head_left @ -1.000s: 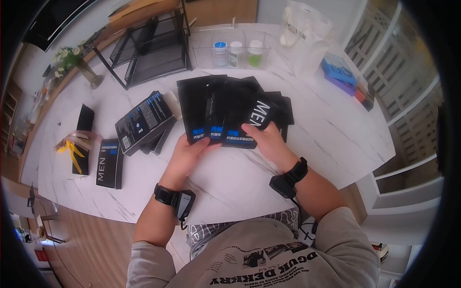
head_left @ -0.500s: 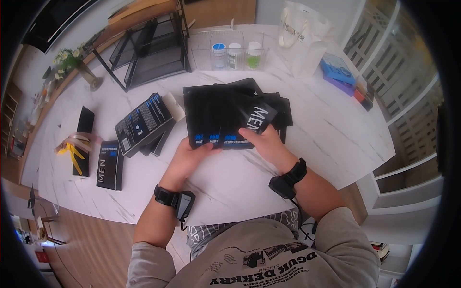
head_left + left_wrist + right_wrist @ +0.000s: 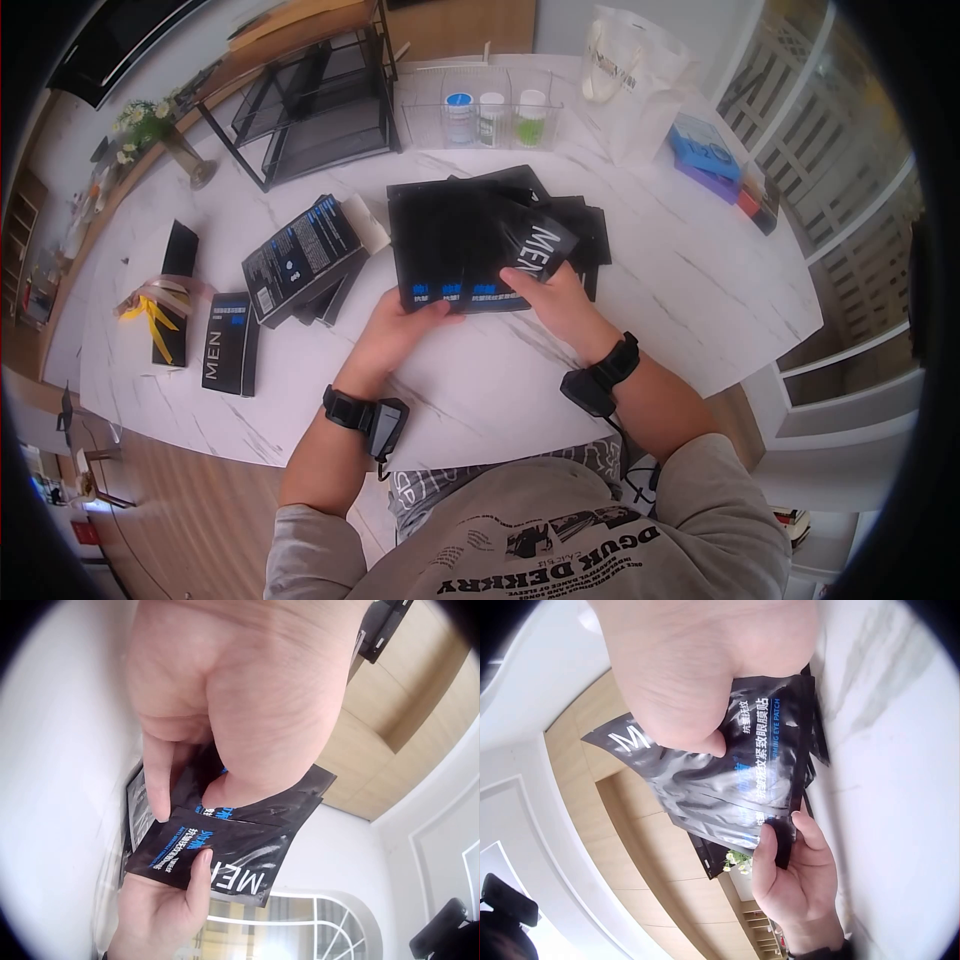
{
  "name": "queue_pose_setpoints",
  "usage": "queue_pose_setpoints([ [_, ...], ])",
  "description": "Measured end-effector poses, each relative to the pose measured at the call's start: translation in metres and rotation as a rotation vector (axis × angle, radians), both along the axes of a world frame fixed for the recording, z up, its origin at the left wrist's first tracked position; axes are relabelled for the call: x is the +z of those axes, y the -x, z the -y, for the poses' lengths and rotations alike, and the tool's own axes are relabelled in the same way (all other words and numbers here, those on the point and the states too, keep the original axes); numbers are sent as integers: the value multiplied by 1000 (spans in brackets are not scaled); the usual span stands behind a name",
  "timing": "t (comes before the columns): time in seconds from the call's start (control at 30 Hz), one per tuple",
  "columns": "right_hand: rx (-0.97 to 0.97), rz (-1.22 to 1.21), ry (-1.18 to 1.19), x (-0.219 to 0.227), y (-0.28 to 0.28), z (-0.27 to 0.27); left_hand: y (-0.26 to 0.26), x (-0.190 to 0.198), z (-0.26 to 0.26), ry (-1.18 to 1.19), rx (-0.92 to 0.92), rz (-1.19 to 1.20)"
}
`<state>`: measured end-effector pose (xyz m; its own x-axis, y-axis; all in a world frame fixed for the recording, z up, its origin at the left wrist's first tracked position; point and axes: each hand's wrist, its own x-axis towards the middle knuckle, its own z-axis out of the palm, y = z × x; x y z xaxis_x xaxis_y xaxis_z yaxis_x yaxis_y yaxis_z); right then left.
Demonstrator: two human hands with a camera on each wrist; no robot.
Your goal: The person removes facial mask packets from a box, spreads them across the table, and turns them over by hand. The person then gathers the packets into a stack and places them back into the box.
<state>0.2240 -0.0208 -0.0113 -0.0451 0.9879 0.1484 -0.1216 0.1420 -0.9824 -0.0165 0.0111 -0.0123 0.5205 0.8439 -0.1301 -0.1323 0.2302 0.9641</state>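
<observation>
Both hands hold a small overlapping bunch of black eye patch sachets (image 3: 450,235) over the front middle of the table. At the lower left corner, my left hand (image 3: 395,330) pinches them, thumb on top. My right hand (image 3: 562,305) grips the right side, its thumb pressing on the sachet marked MEN. The right wrist view shows the left hand's thumb and finger on either edge of the bunch (image 3: 705,787). More black sachets (image 3: 592,225) lie behind and to the right, partly covered by the held ones.
Left of the hands, black printed boxes (image 3: 300,255) lie piled, one with a raised flap. Nearer stands another MEN box (image 3: 228,345), beside a ribboned dark box (image 3: 175,290). At the back are a mesh rack (image 3: 325,130), a clear organizer (image 3: 420,125) with bottles and a white bag (image 3: 640,110).
The fanned sachets on the left have drawn closer together, and their top edges now line up lower. My left hand has shifted slightly right; the right hand stays nearly in place.
</observation>
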Motion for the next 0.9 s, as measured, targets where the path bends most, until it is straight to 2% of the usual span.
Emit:
queue_pose_setpoints([
  [0.13,-5,-5,6,1,0,-1,-1,1,2,-14,35,-47],
  [0.33,-92,121,-62,-11,1,-4,1,-1,-1,-128,106,-160],
  [0.43,-13,177,-42,-11,0,-2,-1,-1,-1,-136,120,-140],
  [0.53,-15,240,-7,-6,1,0,-1,-5,-2,-159,132,-163],
  [0.73,-41,210,-24,-4,4,1,-1,-2,-1,-185,99,-234],
  [0.9,5,245,7,-3,4,0,-3,4,2,-234,108,-246],
])
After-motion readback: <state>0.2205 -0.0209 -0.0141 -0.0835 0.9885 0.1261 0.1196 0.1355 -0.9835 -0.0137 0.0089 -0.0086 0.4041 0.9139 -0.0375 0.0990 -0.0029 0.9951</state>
